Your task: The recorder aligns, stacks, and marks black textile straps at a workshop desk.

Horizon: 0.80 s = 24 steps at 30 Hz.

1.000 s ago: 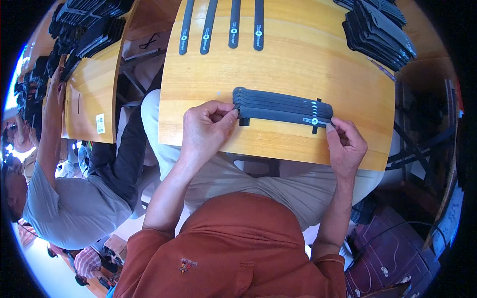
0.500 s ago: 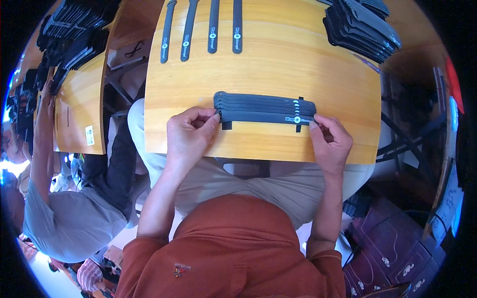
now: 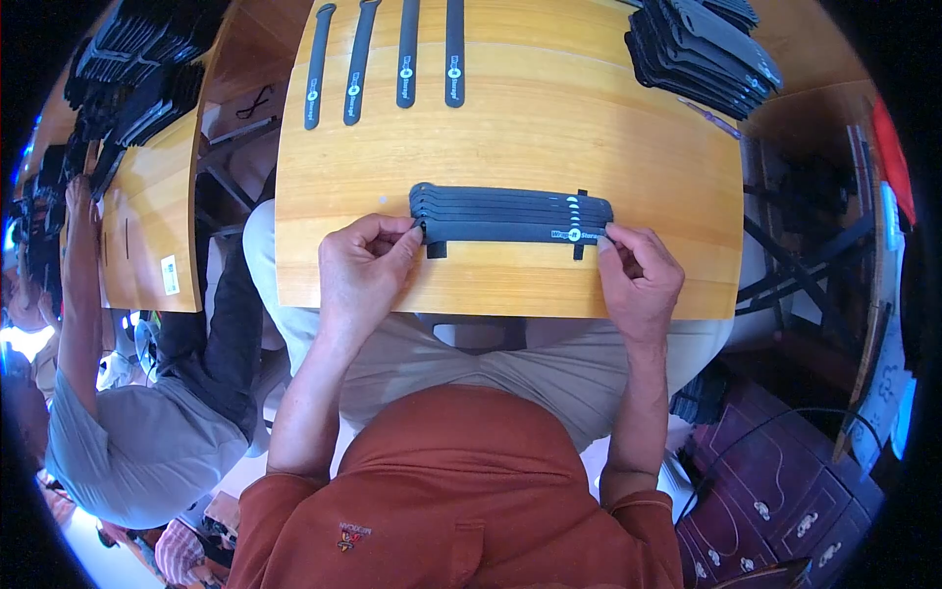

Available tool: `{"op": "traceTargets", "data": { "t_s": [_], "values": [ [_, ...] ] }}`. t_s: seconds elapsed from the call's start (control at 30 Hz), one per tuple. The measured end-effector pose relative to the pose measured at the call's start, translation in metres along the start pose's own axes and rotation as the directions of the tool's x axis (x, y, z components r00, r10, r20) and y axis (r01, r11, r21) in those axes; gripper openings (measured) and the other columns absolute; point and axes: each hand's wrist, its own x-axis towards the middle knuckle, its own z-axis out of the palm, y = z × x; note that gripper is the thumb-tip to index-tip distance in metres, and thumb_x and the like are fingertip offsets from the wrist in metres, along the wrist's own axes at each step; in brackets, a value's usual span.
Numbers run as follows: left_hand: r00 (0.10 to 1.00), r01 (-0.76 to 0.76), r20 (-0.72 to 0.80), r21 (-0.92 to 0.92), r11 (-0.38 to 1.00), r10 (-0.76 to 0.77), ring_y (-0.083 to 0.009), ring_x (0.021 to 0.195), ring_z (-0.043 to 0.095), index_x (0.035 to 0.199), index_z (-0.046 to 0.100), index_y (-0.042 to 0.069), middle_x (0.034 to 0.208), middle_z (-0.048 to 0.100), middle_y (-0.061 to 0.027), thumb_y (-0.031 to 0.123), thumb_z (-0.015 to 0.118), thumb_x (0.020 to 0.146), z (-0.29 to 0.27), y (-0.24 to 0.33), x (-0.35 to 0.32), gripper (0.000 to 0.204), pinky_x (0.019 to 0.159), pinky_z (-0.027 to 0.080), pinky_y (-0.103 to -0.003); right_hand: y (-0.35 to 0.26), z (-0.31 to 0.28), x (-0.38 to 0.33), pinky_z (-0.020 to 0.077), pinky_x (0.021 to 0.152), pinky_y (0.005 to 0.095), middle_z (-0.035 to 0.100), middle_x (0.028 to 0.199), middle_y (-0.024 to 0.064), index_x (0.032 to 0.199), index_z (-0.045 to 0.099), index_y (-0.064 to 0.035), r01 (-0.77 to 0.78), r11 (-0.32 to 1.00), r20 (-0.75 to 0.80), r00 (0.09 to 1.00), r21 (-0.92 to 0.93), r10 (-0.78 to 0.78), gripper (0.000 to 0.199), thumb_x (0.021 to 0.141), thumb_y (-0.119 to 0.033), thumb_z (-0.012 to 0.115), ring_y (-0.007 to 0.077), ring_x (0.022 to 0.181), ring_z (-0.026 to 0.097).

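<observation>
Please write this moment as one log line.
left grip: pinches left end of long dark-grey fabric strap | right grip: pinches its right end | behind: overlapping straps; four spaced dark straps | surface: yellow wooden table

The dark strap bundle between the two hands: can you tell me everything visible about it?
The strap bundle is several long, dark grey straps, overlapping with their edges stepped; they look matte and fabric-like, with rounded ends. A round pale mark shows near the front strap's right end, partly covered ones behind. It lies crosswise on the wooden table. The left hand pinches the front strap's left end, the right hand its right. Short black strips stick out underneath.
</observation>
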Motion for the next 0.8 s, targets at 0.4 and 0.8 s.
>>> {"op": "traceTargets", "data": {
  "t_s": [0.4, 0.8],
  "values": [
    [1.0, -0.014, 0.001, 0.014, 1.0, 0.014, -0.003, 0.056, 0.054, 0.095, 0.074, -0.005, 0.069, 0.066, 0.0001, 0.005, 0.073, 0.095, -0.0013, -0.002, 0.0002, 0.01, 0.049, 0.042, -0.02, -0.0059, 0.0032, -0.0023, 0.0539, 0.06, 0.0275, 0.07, 0.086, 0.0112, 0.098, 0.073, 0.0018, 0.011, 0.999, -0.022, 1.0, -0.044, -0.012, 0.012, 0.086, 0.004, 0.073, 0.0161, 0.068, 0.068],
    [0.998, -0.062, -0.004, 0.037, 0.997, 0.062, -0.0027, 0.057, 0.056, 0.096, 0.075, -0.005, 0.07, 0.068, -0.0005, 0.006, 0.075, 0.094, -0.0002, -0.0059, 0.0017, 0.011, 0.05, 0.044, -0.021, -0.0031, 0.0023, -0.0023, 0.0545, 0.058, 0.0267, 0.071, 0.087, 0.0109, 0.099, 0.074, 0.0009, 0.045, 0.994, -0.014, 0.999, -0.098, -0.047, 0.014, 0.085, 0.003, 0.074, 0.015, 0.067, 0.068]
  ]
}}
